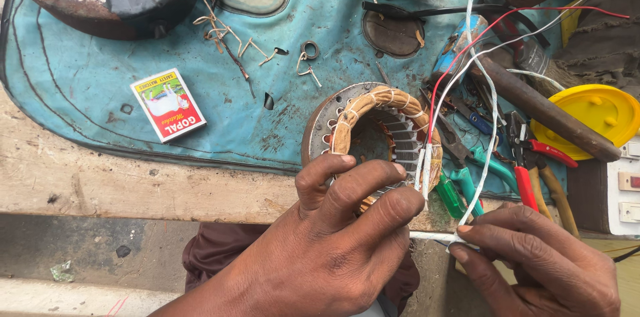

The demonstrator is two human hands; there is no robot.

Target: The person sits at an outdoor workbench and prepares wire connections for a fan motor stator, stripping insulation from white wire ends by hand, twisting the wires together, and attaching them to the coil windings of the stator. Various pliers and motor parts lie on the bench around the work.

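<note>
The round grey steel motor stator with tan taped copper windings [373,132] is lying at the near edge of the blue sheet-covered desk [80,84]. The left hand [333,237] is clamping the stator's near rim, its grip clenched on it. Just right of the stator, the right hand [540,264] is pinching the thin white sleeved lead wire [433,236]. The windings are already sitting bound in the slots; judging by the loose leads, sleeving and connecting are remaining. Green-handled and red-handled pliers [497,174] are lying right of the stator, and a red-and-white matchbox [167,104] left of it.

both hands [320,250] bare, no sleeves; maroon garment [220,250] below.
</note>
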